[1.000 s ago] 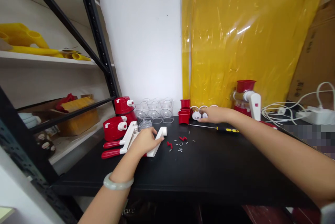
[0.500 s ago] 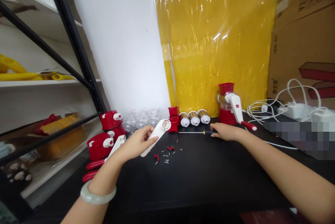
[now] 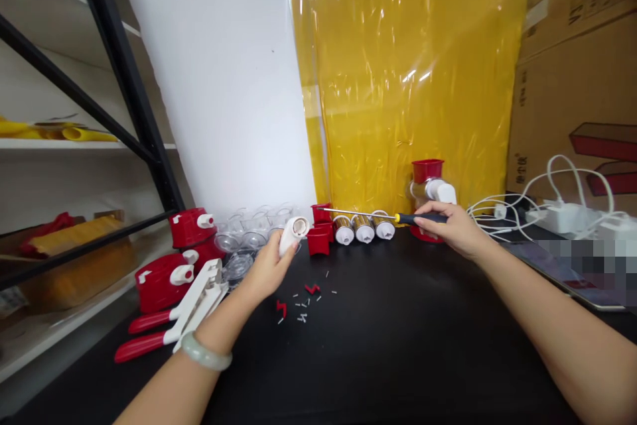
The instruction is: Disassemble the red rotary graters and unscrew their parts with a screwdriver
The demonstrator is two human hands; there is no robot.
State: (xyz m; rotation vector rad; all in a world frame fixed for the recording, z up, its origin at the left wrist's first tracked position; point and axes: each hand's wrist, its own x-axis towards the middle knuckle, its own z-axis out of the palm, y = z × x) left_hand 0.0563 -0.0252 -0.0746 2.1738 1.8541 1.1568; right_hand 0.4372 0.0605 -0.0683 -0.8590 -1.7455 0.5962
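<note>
Looks like the get-ready step, tool and part both in hand: the left hand (image 3: 273,267) has its fingers curled round the white crank part (image 3: 288,240), and at that part's three o'clock the right hand (image 3: 450,229) grips the screwdriver (image 3: 405,219) by its handle! Next move seems to call for steady aim, small screws (image 3: 302,317) lying at six; left forearm slants from between seven and eight, right from four, tip toward nine.

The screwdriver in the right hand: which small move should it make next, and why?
Probably bring the screwdriver tip toward the white part: the right hand grips the tool, the left hand holds that part with its round end showing, and the two things are apart.
</note>
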